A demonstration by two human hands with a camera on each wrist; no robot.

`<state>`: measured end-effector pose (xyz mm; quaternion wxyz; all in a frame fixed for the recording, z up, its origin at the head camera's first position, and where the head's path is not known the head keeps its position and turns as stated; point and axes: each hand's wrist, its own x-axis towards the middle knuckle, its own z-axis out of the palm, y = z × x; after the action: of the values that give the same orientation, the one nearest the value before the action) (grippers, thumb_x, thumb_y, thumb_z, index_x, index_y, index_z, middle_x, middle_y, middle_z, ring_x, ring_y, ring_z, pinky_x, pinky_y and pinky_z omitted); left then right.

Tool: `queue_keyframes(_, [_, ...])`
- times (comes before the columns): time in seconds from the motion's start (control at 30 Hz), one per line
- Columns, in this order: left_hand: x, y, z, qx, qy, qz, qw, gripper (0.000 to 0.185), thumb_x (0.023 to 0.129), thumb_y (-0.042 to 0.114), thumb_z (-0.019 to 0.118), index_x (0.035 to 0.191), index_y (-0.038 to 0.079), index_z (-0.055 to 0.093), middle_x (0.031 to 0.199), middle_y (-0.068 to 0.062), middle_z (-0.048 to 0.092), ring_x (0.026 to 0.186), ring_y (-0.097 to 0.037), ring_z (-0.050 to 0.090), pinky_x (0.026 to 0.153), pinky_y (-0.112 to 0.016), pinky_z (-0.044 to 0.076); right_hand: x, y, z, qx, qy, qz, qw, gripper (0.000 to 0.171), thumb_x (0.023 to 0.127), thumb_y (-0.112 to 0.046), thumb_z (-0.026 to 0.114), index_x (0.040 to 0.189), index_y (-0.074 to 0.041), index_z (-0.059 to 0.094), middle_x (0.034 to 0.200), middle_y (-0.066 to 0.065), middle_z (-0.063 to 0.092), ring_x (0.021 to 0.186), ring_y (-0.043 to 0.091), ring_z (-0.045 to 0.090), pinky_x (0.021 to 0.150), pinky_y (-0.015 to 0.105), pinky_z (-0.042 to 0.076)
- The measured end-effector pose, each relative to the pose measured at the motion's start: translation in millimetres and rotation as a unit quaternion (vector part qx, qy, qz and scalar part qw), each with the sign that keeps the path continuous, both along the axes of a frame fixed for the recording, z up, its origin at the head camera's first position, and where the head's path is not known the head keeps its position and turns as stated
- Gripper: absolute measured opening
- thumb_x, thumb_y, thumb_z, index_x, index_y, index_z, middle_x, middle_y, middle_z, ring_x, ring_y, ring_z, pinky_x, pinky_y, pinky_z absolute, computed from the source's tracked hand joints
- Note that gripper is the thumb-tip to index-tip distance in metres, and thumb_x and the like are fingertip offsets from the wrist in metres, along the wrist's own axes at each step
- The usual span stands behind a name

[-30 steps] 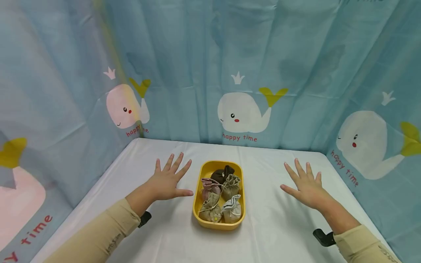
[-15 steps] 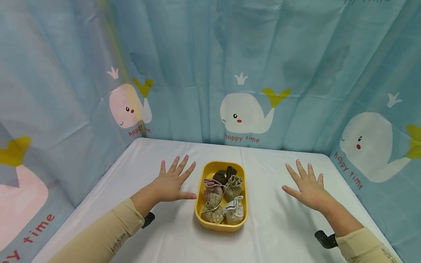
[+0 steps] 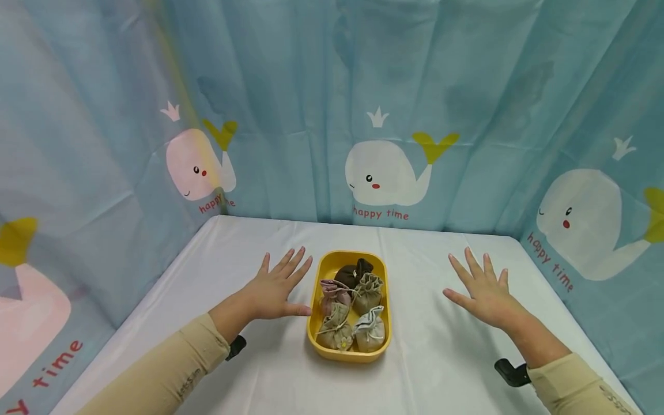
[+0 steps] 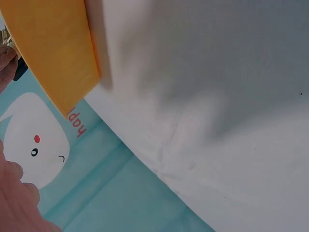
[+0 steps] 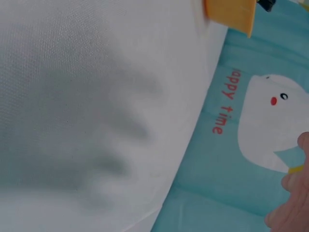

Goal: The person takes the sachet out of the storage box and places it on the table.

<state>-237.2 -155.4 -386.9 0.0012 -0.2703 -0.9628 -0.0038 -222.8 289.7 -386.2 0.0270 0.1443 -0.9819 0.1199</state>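
A yellow tray (image 3: 350,358) stands mid-table in the head view with several small drawstring pouches in it. At its back lies a dark brown pouch (image 3: 349,276), with a pink pouch (image 3: 333,295) and an olive pouch (image 3: 368,295) before it. A beige pouch (image 3: 334,331) with a yellow flower and a pale grey-topped pouch (image 3: 369,332) sit at the front. My left hand (image 3: 270,291), fingers spread, hovers left of the tray, its thumb near the rim. Well to the tray's right my right hand (image 3: 485,294) hovers, also spread. Both hold nothing.
A white cloth (image 3: 425,369) covers the table. Blue curtains (image 3: 290,115) printed with whales hang behind it and along both sides. In the left wrist view the tray's yellow wall (image 4: 58,53) shows close by; hand shadows fall on the cloth.
My left hand has shifted slightly right, closer to the tray, with its fingers a little less spread. The right hand stays nearly still. The pouches and tray keep their arrangement.
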Motion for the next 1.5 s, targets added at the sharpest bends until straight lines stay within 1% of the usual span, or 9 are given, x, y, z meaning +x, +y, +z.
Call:
queue_keyframes(0.17, [0.2, 2, -3.2, 0.001, -0.005, -0.010, 0.9999, 0.108, 0.069, 0.083, 0.038, 0.147, 0.021, -0.002, 0.153, -0.002, -0.009, 0.140, -0.027, -0.002, 0.103, -0.063, -0.006, -1.1, 0, 0.1, -0.002, -0.006, -0.001, 1.000, 0.081, 0.089, -0.056, 0.046, 0.149, -0.021, 0.003, 0.151, 0.022, -0.008, 0.130, 0.051, -0.019, 0.088, 0.074, -0.014])
queue_keyframes(0.3, [-0.6, 4, -8.3, 0.012, -0.019, -0.007, 0.9997, 0.110, 0.069, 0.082, 0.042, 0.147, 0.020, -0.003, 0.153, -0.003, -0.009, 0.140, -0.026, -0.002, 0.102, -0.063, -0.008, -2.3, 0, 1.9, 0.005, -0.003, -0.002, 1.000, 0.081, 0.089, -0.056, 0.045, 0.149, -0.021, 0.004, 0.151, 0.021, -0.007, 0.130, 0.050, -0.018, 0.088, 0.075, -0.011])
queue_keyframes(0.43, [-1.4, 6, -12.8, 0.016, -0.031, -0.008, 0.9994, 0.112, 0.068, 0.082, 0.043, 0.148, 0.018, -0.003, 0.153, -0.003, -0.009, 0.140, -0.026, -0.002, 0.102, -0.063, -0.008, -4.2, -1, 2.6, 0.010, -0.005, -0.001, 1.000, 0.082, 0.088, -0.059, 0.044, 0.149, -0.020, 0.006, 0.151, 0.021, -0.007, 0.130, 0.051, -0.018, 0.088, 0.075, -0.010])
queue_keyframes(0.6, [-0.7, 10, -12.3, 0.012, -0.055, -0.009, 0.9984, 0.114, 0.068, 0.081, 0.045, 0.147, 0.015, -0.003, 0.153, -0.003, -0.010, 0.140, -0.024, -0.006, 0.103, -0.061, -0.008, -7.6, -3, 3.4, 0.009, -0.011, 0.000, 1.000, 0.083, 0.088, -0.060, 0.043, 0.149, -0.021, 0.004, 0.151, 0.021, -0.008, 0.130, 0.050, -0.019, 0.088, 0.074, -0.013])
queue_keyframes(0.77, [1.5, 15, -13.2, -0.010, -0.067, -0.010, 0.9976, 0.123, 0.061, 0.088, 0.040, 0.148, 0.012, -0.001, 0.153, -0.002, -0.008, 0.140, -0.022, -0.007, 0.104, -0.060, -0.006, -8.6, -4, 3.0, 0.007, -0.010, 0.005, 1.000, 0.082, 0.088, -0.060, 0.044, 0.149, -0.021, 0.005, 0.151, 0.021, -0.008, 0.130, 0.049, -0.019, 0.089, 0.074, -0.012])
queue_keyframes(0.93, [3.9, 20, -20.1, -0.020, -0.079, -0.018, 0.9965, 0.128, 0.056, 0.091, 0.036, 0.147, 0.009, 0.001, 0.154, -0.004, -0.006, 0.140, -0.022, -0.007, 0.105, -0.060, -0.003, -8.1, -7, 1.8, -0.001, -0.012, 0.011, 1.000, 0.082, 0.088, -0.058, 0.045, 0.149, -0.020, 0.006, 0.151, 0.021, -0.007, 0.130, 0.050, -0.018, 0.089, 0.074, -0.012])
queue_keyframes(1.1, [3.7, 24, -26.3, -0.034, -0.069, -0.031, 0.9965, 0.128, 0.057, 0.092, 0.035, 0.147, 0.007, 0.003, 0.154, -0.006, -0.004, 0.140, -0.023, -0.005, 0.105, -0.061, 0.001, -8.6, -8, 3.2, -0.005, -0.013, 0.012, 1.000, 0.081, 0.088, -0.058, 0.045, 0.149, -0.021, 0.005, 0.151, 0.020, -0.008, 0.131, 0.049, -0.019, 0.089, 0.074, -0.013])
queue_keyframes(1.3, [3.4, 29, -33.9, -0.036, -0.070, -0.025, 0.9966, 0.133, 0.052, 0.093, 0.036, 0.147, 0.006, 0.003, 0.154, -0.008, -0.004, 0.140, -0.025, -0.001, 0.106, -0.059, 0.003, -8.3, -9, 4.5, -0.003, -0.012, 0.012, 1.000, 0.082, 0.088, -0.058, 0.045, 0.149, -0.019, 0.007, 0.151, 0.021, -0.007, 0.130, 0.050, -0.017, 0.089, 0.074, -0.012])
queue_keyframes(1.5, [9.1, 33, -31.4, -0.043, -0.069, -0.018, 0.9965, 0.137, 0.048, 0.094, 0.037, 0.147, 0.004, 0.009, 0.153, -0.011, 0.000, 0.140, -0.026, 0.002, 0.106, -0.060, 0.005, -7.7, -11, -0.9, -0.009, -0.014, 0.014, 1.000, 0.081, 0.088, -0.058, 0.046, 0.149, -0.021, 0.007, 0.151, 0.020, -0.006, 0.131, 0.050, -0.017, 0.090, 0.075, -0.008])
